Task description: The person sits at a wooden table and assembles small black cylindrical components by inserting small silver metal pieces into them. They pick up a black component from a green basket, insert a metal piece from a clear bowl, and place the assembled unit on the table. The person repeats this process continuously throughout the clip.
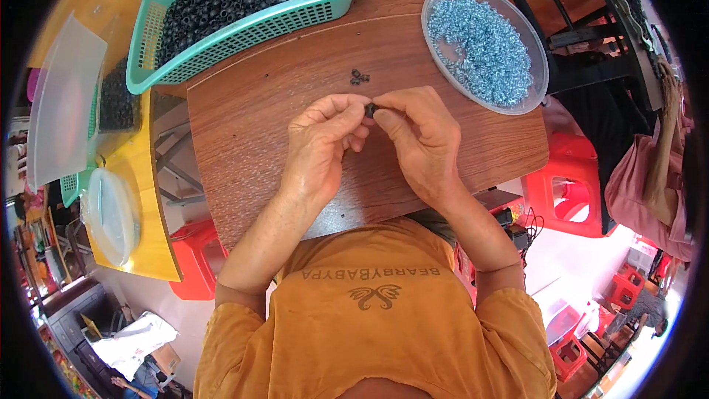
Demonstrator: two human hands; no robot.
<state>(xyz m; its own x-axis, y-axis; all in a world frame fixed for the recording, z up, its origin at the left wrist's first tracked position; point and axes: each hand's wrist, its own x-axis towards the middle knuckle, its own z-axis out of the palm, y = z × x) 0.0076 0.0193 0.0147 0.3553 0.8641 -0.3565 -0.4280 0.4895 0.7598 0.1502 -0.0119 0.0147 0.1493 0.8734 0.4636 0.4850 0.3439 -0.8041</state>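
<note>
Above the middle of the brown wooden table (244, 140), my two hands meet at the fingertips around one small black round piece (371, 110). My left hand (325, 137) pinches it from the left between thumb and forefinger. From the other side, the thumb and forefinger of my right hand (422, 133) close on the same piece. Just beyond the fingertips lies a small cluster of dark pieces (359, 77) on the wood. The fingers partly cover the held piece, so its details are hard to make out.
A green plastic basket (244, 43) full of black pieces stands at the far left. At the far right is a clear round tub (543, 77) holding many shiny blue small parts. Red stools (565, 177) stand beside the table. Left is a yellow table (144, 207) with containers.
</note>
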